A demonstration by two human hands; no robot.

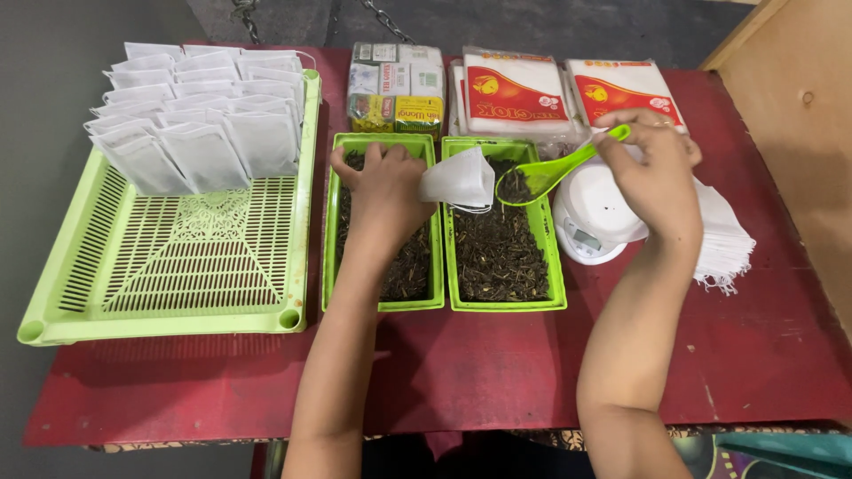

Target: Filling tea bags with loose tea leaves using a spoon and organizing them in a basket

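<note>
Fingers of my left hand (383, 191) pinch 1 white filter bag (460, 180), mouth toward the right; my right hand (652, 164) grips the green spoon (552, 171), bowl just beside that mouth, handle slanting up-right, above the right-hand tea tray (554, 266).

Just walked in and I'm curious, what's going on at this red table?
A person is filling small white bags with dried tea leaves. The left hand holds an empty white bag open, while the right hand brings a green spoon of leaves to it, above two green trays of loose leaves. Filled bags stand in rows in a green slatted basket. A small white scale sits under the right hand.
</note>
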